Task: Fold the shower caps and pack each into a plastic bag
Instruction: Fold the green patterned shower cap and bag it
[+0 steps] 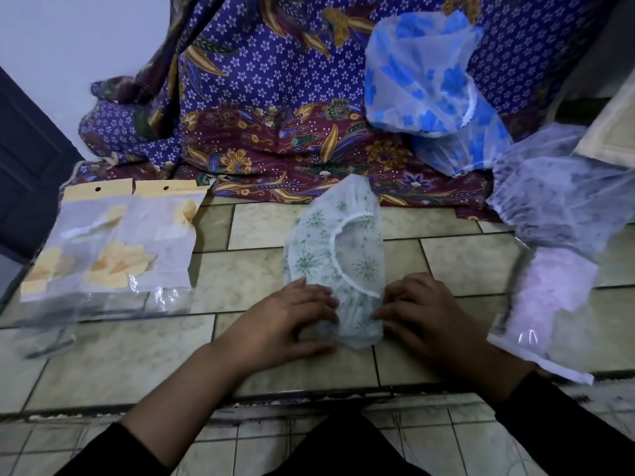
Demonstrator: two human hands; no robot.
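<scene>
One green cap (335, 259) lies at centre, long axis 12 to 6, opening facing 3. Left hand (292, 319) and right hand (421, 312) press flat on its near end. Two packed bags (106, 249) sit at 9; blue cap (426, 80) at 1.

Black sleeves (567, 424), bare hands (285, 321)

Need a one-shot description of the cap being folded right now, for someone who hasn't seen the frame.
On the tiled floor, in front of the purple batik cloth, look between the left hand and right hand. The green-flowered shower cap lies flat there, both hands pressing its near end. Its neighbours are blue-flowered, greyish-purple, or already bagged.
</scene>
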